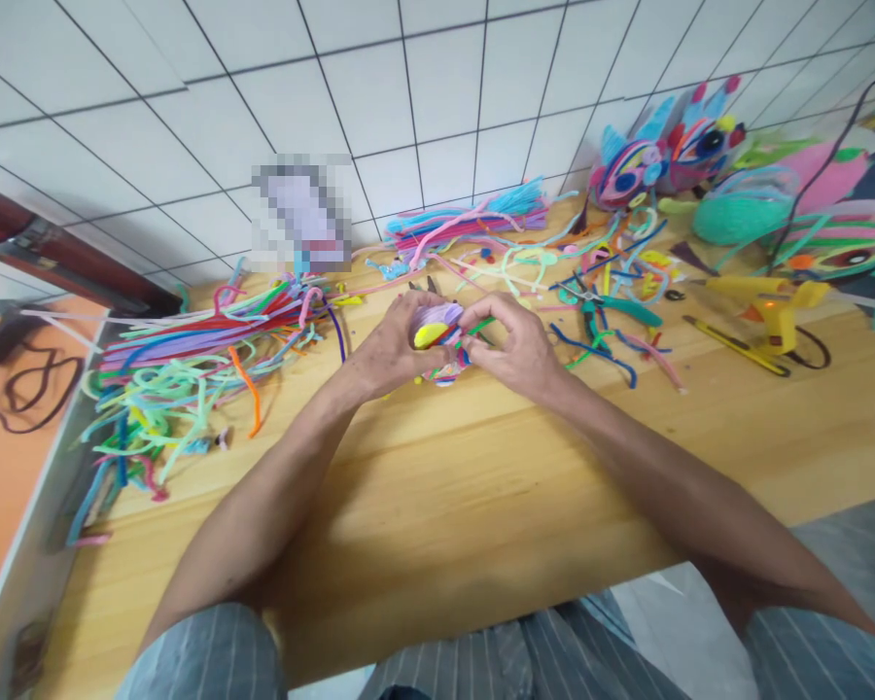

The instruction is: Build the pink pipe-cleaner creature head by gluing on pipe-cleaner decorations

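Note:
Both hands meet over the middle of the wooden table (437,476). My left hand (386,348) is curled around a small multicoloured pipe-cleaner figure (441,319), with lilac on top, a yellow patch at the left and striped colours below. My right hand (514,345) pinches at the figure's right side, where a green pipe cleaner (481,329) shows by the fingertips. I cannot tell whether that green strand is joined to the figure. Much of the figure is hidden behind the fingers. Dark tool tips (429,285) stick out just behind it.
Loose pipe cleaners (167,389) pile up at left; a blue and pink bundle (473,219) lies by the tiled wall. Green-handled pliers (619,306), a yellow cutter (736,346) and a yellow glue gun (773,316) with cord are at right. Finished-looking figures (631,175) stand behind.

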Motion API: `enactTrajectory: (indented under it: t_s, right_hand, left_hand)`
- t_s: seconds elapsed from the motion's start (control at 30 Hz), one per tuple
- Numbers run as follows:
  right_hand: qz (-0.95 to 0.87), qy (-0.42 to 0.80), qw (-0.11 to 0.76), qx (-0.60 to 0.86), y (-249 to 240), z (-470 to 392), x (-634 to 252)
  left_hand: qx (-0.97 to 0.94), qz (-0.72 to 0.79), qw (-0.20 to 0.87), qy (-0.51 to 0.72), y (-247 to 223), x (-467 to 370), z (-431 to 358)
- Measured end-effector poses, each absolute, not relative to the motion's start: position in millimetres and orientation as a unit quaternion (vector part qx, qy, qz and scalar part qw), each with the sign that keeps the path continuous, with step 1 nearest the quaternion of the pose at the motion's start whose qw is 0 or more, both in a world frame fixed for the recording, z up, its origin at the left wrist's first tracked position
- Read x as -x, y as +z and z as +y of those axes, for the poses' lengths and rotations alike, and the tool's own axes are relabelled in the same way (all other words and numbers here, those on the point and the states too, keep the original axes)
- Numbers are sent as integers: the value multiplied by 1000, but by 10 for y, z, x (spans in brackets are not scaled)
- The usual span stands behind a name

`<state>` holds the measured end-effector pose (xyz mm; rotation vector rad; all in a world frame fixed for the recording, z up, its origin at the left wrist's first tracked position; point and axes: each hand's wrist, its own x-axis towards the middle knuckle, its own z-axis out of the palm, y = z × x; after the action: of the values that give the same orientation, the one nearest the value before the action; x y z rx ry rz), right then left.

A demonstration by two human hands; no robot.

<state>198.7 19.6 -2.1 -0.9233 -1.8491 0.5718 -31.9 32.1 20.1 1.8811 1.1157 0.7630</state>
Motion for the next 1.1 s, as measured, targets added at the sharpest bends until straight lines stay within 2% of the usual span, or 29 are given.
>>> enactTrajectory:
  t_s: [0.4,0.77,1.1]
  right_hand:
    - [-760,229,433,428,81,202,-2040]
    - [-767,164,431,447,51,147,-1935]
    - [-752,153,454,452,-5,115,-1892]
  left_hand:
    - [-697,464,453,306,307,275,249]
    - [-720,458,407,325,192,319,267]
    - [-734,475,350,337,166,254,212]
